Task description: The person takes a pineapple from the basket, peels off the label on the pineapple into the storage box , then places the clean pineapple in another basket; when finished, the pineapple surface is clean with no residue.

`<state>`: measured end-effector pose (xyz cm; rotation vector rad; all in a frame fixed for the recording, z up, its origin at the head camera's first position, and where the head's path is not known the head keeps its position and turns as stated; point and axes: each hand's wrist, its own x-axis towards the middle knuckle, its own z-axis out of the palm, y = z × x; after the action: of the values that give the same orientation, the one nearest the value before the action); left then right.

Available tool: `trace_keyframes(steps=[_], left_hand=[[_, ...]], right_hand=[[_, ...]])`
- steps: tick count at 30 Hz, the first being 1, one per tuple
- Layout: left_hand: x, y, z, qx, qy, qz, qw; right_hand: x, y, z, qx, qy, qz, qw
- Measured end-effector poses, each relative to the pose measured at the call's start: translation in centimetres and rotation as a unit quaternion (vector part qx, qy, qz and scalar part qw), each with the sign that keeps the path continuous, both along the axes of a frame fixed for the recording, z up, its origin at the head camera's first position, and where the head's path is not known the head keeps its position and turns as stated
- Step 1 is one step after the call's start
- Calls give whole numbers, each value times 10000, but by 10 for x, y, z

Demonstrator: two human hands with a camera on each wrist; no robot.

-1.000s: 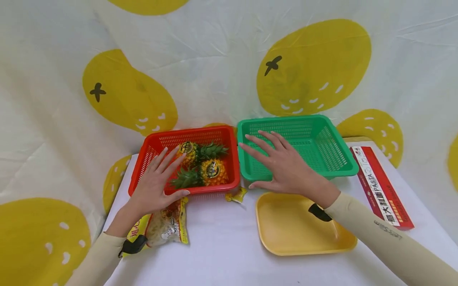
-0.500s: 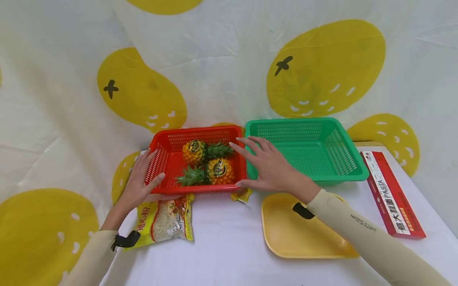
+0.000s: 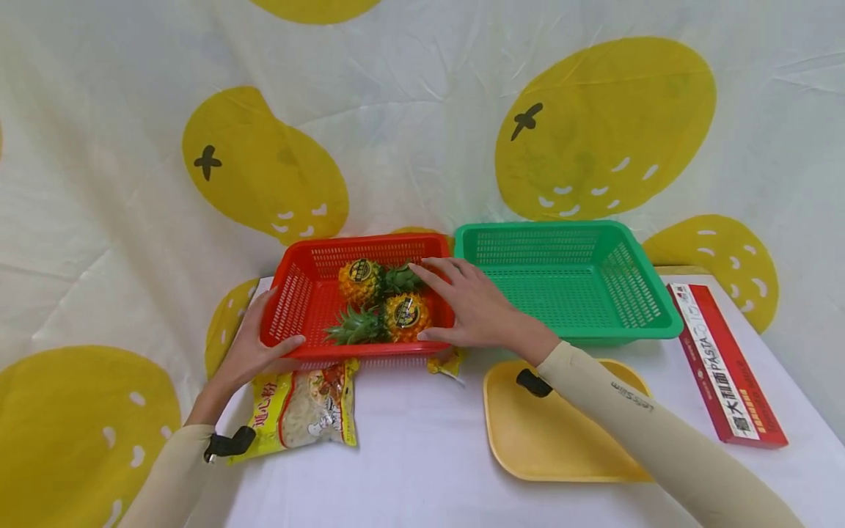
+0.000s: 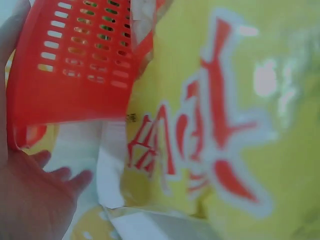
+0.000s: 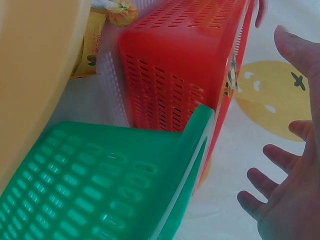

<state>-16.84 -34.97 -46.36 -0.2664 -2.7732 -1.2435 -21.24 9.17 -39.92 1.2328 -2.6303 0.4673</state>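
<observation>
In the head view, the left hand (image 3: 249, 350) is at the left end of the red basket (image 3: 370, 350), its thumb over the front corner rim and its fingers along the outside. The left wrist view shows that hand (image 4: 37, 195) with fingers apart from the basket wall (image 4: 95, 100). Above the basket's right end hovers the right hand (image 3: 485, 317), fingers spread and holding nothing; its fingertips partly cover two small pineapples, one at the back (image 3: 359, 282) and one in front (image 3: 407, 315). From the right wrist camera, the right hand (image 5: 295, 185) is clear of the red basket (image 5: 170, 65).
A green basket (image 3: 561, 293) adjoins the red one. Before it lies a yellow tray (image 3: 561, 433), partly under the right forearm. A red pasta box (image 3: 729, 367) lies at the right, a noodle bag (image 3: 304, 407) at front left, and a small yellow packet (image 3: 447, 363) by the red basket.
The right hand has moved left from above the green basket to above the red one. The left hand has drawn left, off the basket's interior to its left end.
</observation>
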Motion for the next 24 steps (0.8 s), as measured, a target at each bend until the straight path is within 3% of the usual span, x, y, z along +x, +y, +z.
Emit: trace_keyframes(steps=[5,10,17,24], left_hand=[[1,-2,-4,769,-468,-38,9959],[3,-1,-5,1241,-734,33,9895],[4,-2,-10,1607,-859,132,9832],[3,-2,-12,1681,-951,166,9810]], right_hand=[[-3,-7,-2,36,-105,39,9999],[-5,-17,-6,155,-397,-10,9991],[-9,-26,-9,239,-760,-105,9968],[-16,-30,-15,452,-877,-118,9951]])
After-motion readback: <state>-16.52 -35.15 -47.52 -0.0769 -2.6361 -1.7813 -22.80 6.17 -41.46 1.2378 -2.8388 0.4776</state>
